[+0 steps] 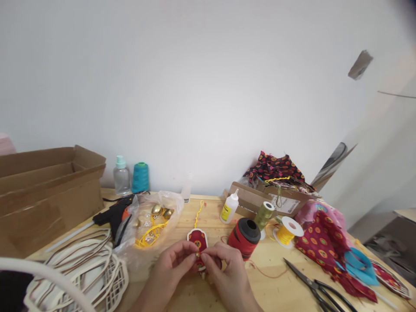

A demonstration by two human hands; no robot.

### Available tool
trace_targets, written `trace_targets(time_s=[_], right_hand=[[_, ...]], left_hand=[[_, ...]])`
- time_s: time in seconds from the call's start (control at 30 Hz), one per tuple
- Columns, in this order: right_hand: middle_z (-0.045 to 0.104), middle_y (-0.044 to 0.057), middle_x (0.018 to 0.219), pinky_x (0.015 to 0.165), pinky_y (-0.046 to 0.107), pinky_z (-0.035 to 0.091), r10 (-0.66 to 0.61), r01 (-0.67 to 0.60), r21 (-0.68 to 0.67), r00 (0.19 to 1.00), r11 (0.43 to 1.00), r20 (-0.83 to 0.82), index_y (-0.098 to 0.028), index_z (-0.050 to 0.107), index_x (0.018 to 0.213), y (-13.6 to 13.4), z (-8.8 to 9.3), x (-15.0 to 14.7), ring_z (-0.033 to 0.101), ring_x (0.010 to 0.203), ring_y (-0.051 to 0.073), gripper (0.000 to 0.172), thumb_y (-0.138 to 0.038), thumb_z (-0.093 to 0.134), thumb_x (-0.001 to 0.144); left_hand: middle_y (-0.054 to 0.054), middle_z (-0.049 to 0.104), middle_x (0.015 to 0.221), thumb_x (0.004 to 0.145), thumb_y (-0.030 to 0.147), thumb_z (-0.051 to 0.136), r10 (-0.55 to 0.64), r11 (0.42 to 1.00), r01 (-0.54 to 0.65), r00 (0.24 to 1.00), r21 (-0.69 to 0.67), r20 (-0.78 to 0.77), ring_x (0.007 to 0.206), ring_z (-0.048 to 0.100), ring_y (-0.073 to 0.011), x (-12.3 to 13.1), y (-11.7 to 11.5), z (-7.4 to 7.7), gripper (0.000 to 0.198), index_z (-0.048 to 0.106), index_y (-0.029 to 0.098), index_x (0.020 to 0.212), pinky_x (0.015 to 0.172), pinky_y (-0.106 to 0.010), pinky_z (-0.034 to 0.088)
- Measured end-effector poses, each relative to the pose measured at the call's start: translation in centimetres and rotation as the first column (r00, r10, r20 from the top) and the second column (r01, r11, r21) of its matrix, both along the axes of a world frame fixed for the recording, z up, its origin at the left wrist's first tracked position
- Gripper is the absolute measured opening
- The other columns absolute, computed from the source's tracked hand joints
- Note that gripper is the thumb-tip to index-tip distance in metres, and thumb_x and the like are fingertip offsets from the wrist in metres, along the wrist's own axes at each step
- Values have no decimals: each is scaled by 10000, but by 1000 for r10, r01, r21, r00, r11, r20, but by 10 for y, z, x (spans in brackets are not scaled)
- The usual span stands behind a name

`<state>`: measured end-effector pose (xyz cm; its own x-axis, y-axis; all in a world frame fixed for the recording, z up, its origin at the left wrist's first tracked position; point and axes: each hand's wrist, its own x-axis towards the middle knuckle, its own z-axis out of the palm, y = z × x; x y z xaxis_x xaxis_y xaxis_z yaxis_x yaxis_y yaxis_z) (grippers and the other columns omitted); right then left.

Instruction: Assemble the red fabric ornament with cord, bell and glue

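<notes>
My left hand and my right hand meet at the front middle of the table. Thumb and forefinger of each pinch a tiny gold-coloured piece, too small to name. Right behind and under the fingertips lies a red patterned fabric pendant with a pale scalloped rim. A twisted yellow cord runs from its top towards the wall. Its lower part is mostly hidden by my fingers. A red thread spool with a black core stands just beyond my right hand.
To the left are a cardboard box, a glue gun, a plastic bag with gold bells and yellow cord, and pale lattice frames. On the right lie black scissors, a glue bottle, a yellow spool and red fabric.
</notes>
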<state>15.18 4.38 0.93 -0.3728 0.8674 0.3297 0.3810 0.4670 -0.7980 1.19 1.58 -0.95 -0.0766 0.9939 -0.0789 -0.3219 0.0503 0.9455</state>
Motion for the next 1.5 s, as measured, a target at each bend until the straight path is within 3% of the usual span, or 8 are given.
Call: trace_targets(time_s=[0.47, 1.5], right_hand=[[500, -11, 526, 499, 208, 337, -4, 4, -10, 1000, 1000, -14, -190, 679, 673, 0, 0, 0, 448, 527, 113, 171, -225, 530, 751], [499, -16, 532, 496, 204, 336, 5, -5, -17, 1000, 1000, -10, -195, 685, 701, 0, -1, 0, 449, 530, 109, 163, -219, 532, 751]], left_hand=[[7, 639, 659, 548, 286, 722, -32, 999, 33, 999, -22, 24, 651, 561, -139, 1, 0, 4, 182, 642, 164, 657, 632, -238, 453], [13, 643, 649, 555, 276, 718, -26, 999, 26, 1000, -21, 2, 636, 566, -129, 2, 1, 2, 170, 638, 167, 658, 612, -223, 455]])
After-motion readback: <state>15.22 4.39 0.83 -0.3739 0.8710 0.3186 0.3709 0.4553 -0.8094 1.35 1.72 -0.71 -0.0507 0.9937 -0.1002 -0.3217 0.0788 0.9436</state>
